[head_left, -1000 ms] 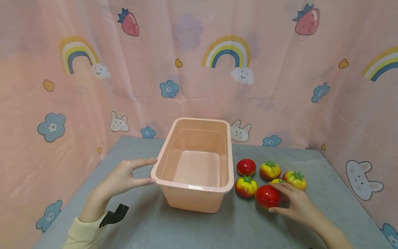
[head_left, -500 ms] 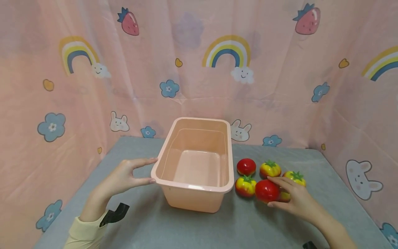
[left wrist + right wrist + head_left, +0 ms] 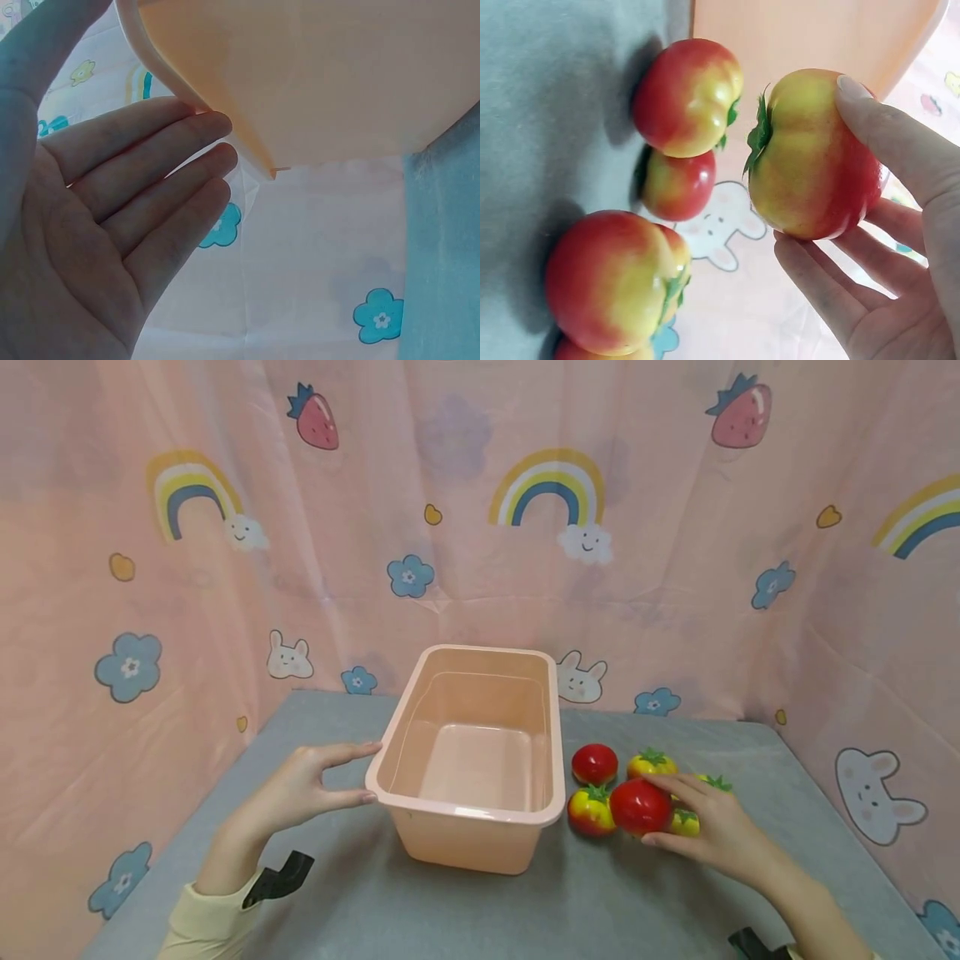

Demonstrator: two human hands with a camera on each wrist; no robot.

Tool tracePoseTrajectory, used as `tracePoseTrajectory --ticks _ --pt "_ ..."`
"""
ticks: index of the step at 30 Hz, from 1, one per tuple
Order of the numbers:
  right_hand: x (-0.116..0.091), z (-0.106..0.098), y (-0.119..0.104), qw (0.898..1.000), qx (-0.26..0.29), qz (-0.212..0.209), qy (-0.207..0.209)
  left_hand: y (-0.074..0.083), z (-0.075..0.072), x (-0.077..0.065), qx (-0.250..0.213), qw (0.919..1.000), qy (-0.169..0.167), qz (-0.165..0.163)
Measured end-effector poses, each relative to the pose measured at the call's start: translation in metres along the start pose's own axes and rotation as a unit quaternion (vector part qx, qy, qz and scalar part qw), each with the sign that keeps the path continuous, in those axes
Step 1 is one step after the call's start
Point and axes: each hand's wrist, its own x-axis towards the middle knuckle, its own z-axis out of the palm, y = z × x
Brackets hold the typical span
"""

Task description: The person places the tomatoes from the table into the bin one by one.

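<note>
Right hand [image 3: 712,831] pinching toy tomato [image 3: 640,806] just right of the peach bin [image 3: 465,814], left hand [image 3: 300,789] spread against bin's side; may slip, fingertip grip looking shallow.

Bin [image 3: 468,752] on table [image 3: 525,902] | left hand [image 3: 296,789] left of bin | tomatoes [image 3: 596,764] right of bin | right hand [image 3: 708,831] among tomatoes

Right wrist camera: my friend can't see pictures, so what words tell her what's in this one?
A person's right hand holds a red-and-yellow toy tomato with a green leafy top off the grey table. Three or more similar toy tomatoes lie on the table, beside a peach plastic bin.
</note>
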Motion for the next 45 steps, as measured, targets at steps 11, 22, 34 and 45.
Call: tracePoseTrajectory --ticks 11,22,34,45 --pt "0.009 -0.006 -0.008 1.0 -0.01 -0.007 0.012 0.0 0.001 0.001 -0.001 1.0 0.002 0.002" --pt "0.024 -0.017 -0.016 0.997 -0.032 -0.056 0.036 -0.001 0.001 0.001 -0.008 1.0 0.005 0.001" --pt "0.037 -0.028 -0.027 0.997 -0.022 -0.072 0.031 -0.002 0.002 0.0 -0.016 0.9998 0.006 -0.009" --pt "0.049 -0.04 -0.034 0.996 -0.024 -0.077 0.024 -0.002 0.003 -0.001 -0.02 0.9997 0.005 -0.01"
